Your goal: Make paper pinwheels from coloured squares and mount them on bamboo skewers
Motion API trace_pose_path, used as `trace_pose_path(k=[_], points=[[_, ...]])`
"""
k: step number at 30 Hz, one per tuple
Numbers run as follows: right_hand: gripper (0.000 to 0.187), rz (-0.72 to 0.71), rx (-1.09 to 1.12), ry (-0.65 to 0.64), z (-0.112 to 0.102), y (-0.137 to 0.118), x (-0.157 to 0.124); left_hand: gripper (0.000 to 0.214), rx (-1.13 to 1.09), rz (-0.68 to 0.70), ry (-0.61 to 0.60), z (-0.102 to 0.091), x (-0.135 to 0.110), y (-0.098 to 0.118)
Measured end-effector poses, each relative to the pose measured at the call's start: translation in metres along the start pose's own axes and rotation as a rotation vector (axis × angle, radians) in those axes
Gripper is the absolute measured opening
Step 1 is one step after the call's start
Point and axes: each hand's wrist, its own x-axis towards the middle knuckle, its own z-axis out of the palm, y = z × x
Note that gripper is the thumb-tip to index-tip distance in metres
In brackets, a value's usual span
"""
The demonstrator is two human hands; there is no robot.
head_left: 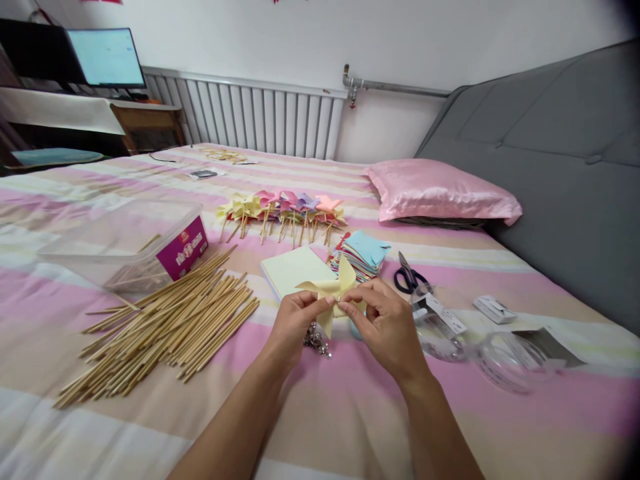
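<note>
A pale yellow paper pinwheel [330,288] is held up between my two hands, its folded blades spreading around the centre. My left hand [295,320] pinches it from the left with thumb and fingers. On the other side, the fingertips of my right hand [383,317] close at the pinwheel's middle, where a small shiny spot shows. Below it lies a clear bag of small metal pins [316,340], partly covered by the left hand. Behind the hands are a stack of pale square paper [295,267] and a pile of cut coloured paper [364,250].
Wooden sticks [175,327] lie heaped at left beside a clear plastic box [125,233]. Finished pinwheels [285,207] rest farther back. To the right are scissors [407,275], clear tape rings [505,360] and a small white box [494,309]. A pink pillow [440,190] lies by the grey headboard [550,140].
</note>
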Motion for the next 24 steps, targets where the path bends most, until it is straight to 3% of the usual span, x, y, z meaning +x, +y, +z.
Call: trace_pose_path(k=[6,24], points=[[0.009,-0.063,0.047,-0.046,-0.0007,0.0005,-0.0003,0.027,-0.016,-0.037,0.000,-0.0031,0.0011,-0.0007],[0.006,0.090,0.187,-0.070,-0.0009,-0.0007,0.0005,0.026,0.027,0.008,-0.047,-0.0046,0.0001,0.0019]])
